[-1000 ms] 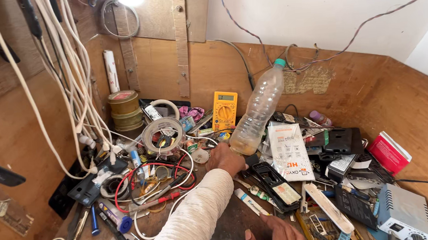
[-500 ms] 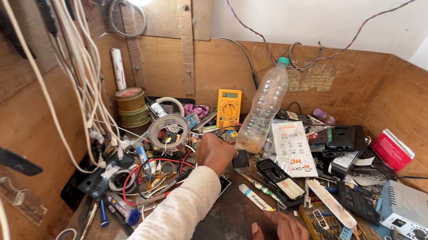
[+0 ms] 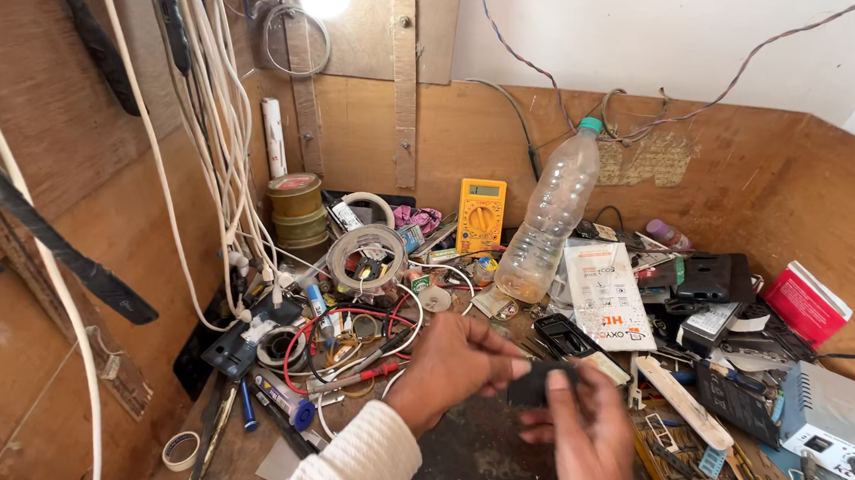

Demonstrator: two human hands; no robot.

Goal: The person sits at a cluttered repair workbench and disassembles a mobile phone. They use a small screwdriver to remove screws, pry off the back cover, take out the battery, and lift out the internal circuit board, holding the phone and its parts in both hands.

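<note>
**A:** So what are the hands doing here?

**B:** Both are pinched on the same small black part, held just above the front of the desk. The left hand, in a white knit sleeve, grips its left end; the right hand has its thumb on the right end.

**A:** And around them?

**B:** Total clutter. Red wires just behind the left hand, a plastic bottle leaning on the back wall, and a yellow multimeter beside it.
</note>
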